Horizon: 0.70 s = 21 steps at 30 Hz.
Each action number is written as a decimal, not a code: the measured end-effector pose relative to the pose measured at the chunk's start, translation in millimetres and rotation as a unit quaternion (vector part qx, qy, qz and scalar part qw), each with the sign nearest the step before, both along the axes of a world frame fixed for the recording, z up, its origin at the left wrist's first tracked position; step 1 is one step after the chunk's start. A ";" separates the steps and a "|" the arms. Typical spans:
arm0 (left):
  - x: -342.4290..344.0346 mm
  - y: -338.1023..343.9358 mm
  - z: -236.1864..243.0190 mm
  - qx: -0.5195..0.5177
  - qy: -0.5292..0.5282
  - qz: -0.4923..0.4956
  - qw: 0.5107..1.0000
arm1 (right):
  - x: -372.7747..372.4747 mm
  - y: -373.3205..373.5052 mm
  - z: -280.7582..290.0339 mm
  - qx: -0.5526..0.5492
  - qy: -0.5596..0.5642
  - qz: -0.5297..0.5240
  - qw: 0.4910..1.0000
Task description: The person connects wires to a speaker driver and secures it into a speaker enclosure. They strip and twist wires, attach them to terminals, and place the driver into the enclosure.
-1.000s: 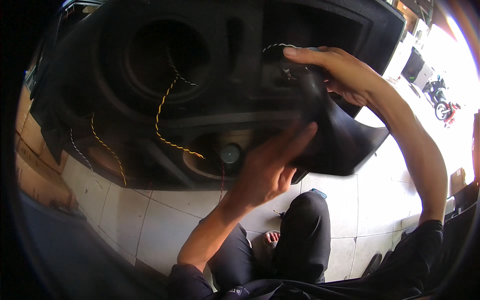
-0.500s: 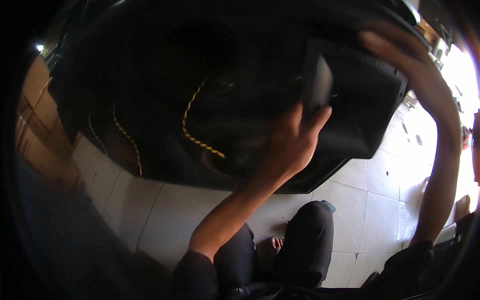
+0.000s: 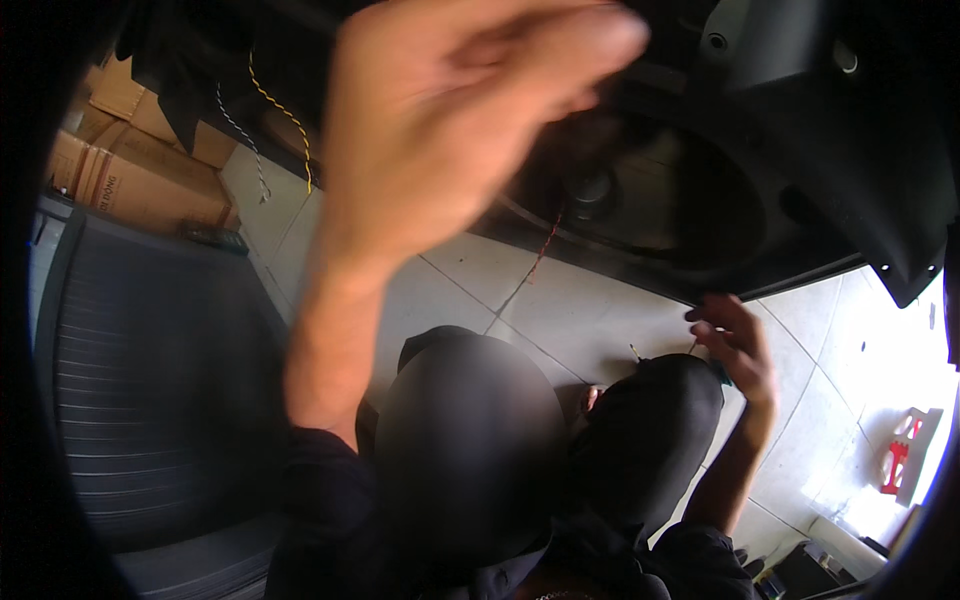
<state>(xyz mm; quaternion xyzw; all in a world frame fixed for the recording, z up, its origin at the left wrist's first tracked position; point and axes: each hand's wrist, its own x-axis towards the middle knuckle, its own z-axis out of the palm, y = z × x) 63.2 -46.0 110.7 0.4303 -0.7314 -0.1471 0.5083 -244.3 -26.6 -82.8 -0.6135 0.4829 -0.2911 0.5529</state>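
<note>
My left hand [image 3: 430,130] is raised close to the view, in front of a large black panel. Its fingers are curled in and closed; whatever they may hold is hidden. My right hand [image 3: 738,350] is low beside my right knee, under the panel's lower edge, with its fingers loosely bent and apart. I see nothing held in it. The black panel has a dark round opening [image 3: 700,190] with a knob-like part [image 3: 590,190] in it. Below that hangs a red twisted wire [image 3: 545,250]. Further left dangle a yellow-and-black twisted wire [image 3: 285,112] and a grey-white one [image 3: 240,132].
Cardboard boxes [image 3: 155,180] are stacked at the far left. A dark ribbed panel [image 3: 150,380] stands nearer on that side. White floor tiles [image 3: 610,290] lie under the black panel. A red-and-white object [image 3: 900,458] is on the floor at right.
My left hand, which held a flat dark piece against the panel, has come up close to the view. My right hand has dropped from the panel's upper right to my knee. The view has shifted.
</note>
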 end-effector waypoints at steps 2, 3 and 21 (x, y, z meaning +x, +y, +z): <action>24.4 12.0 3.7 0.019 -0.023 0.030 0.999 | 9.4 -10.6 -42.9 -0.019 0.061 0.074 0.995; 40.2 19.2 1.7 0.021 -0.017 0.057 0.998 | 16.1 -16.7 -54.8 -0.026 0.074 0.121 0.990; 145.8 36.5 -271.6 0.494 0.035 -0.036 0.868 | 185.9 -241.1 -154.7 -0.293 0.472 0.220 0.802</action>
